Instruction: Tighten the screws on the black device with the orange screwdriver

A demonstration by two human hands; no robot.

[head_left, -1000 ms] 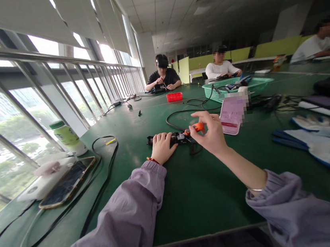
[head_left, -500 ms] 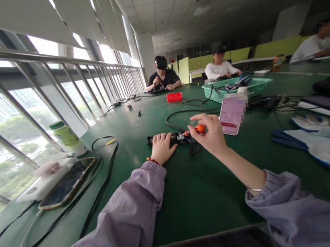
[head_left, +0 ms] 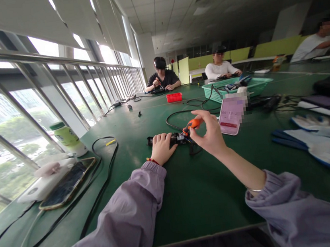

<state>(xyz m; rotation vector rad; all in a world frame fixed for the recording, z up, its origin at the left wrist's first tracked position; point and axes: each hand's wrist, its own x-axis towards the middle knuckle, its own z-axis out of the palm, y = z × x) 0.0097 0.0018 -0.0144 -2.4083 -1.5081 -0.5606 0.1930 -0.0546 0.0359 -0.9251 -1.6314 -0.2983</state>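
My left hand [head_left: 162, 148] lies over a black device [head_left: 181, 138] on the green table, its fingers wrapped round the body and pressing it down. Part of the device shows to the right of my thumb, with a greyish section and a black strap or cable below. Above that right end, my right hand [head_left: 209, 132] pinches the orange-and-black handle of a screwdriver [head_left: 192, 124] between thumb and fingers. The handle leans, its top toward the upper right. The screwdriver's tip is too small to make out against the device.
A lit phone [head_left: 230, 117] stands propped just beyond my right hand, before a green basket [head_left: 238, 86] of parts. Gloves [head_left: 314, 141] lie at right. A bottle [head_left: 69, 139], another phone [head_left: 67, 183] and loose cables [head_left: 110, 170] lie left. A red tray [head_left: 174, 97] sits farther off.
The screwdriver handle has shifted slightly left and up and now tilts more. My right hand's fingers have turned with it; my left hand has stayed put.
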